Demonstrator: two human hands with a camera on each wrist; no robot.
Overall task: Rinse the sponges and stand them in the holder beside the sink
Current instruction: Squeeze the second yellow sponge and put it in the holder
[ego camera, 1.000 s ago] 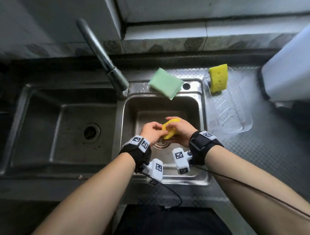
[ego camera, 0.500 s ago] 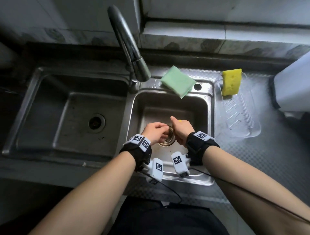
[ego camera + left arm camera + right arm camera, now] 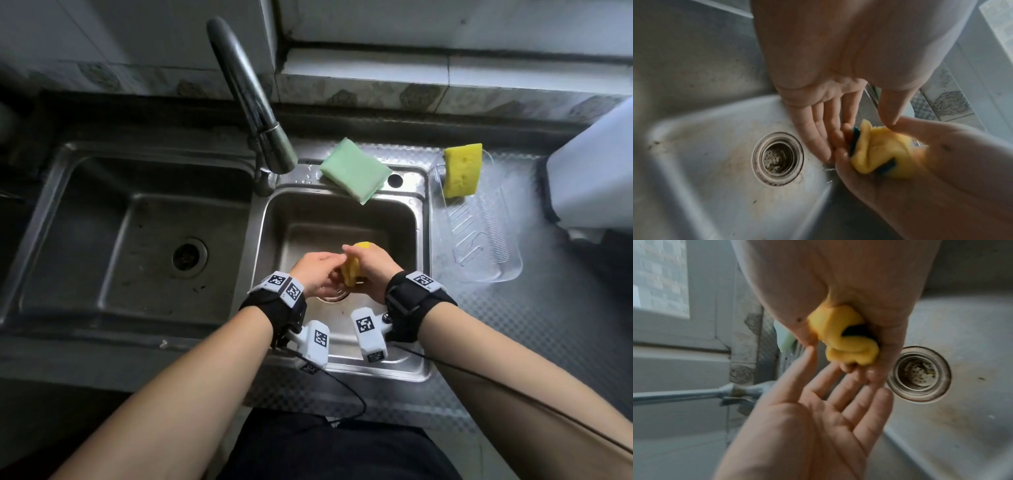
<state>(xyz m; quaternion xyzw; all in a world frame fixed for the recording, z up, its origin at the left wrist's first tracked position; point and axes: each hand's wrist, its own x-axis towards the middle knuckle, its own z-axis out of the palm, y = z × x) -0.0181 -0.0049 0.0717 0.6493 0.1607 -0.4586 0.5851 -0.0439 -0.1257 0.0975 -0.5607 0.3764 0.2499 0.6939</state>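
Over the small right sink basin (image 3: 342,219), my right hand (image 3: 371,270) squeezes a crumpled yellow sponge (image 3: 352,269) with a dark green scouring side (image 3: 885,167). The same sponge (image 3: 846,339) bulges out of the fist in the right wrist view. My left hand (image 3: 317,269) lies flat with straight fingers (image 3: 818,129) beside the sponge and holds nothing. A second yellow sponge (image 3: 462,169) stands upright at the far end of the clear plastic holder (image 3: 486,246) right of the sink. A green sponge (image 3: 354,171) lies flat on the sink's back rim.
The tap (image 3: 253,102) reaches over the divider between the basins; no water runs from it. The large left basin (image 3: 137,240) holds a drain. A strainer drain (image 3: 778,158) sits under my hands. A white object (image 3: 592,171) stands at the right on the patterned metal counter.
The yellow sponge, nearly hidden between my hands half a second ago, shows again, crumpled in my right fist. My left hand has opened flat beside it. The camera view shifted.
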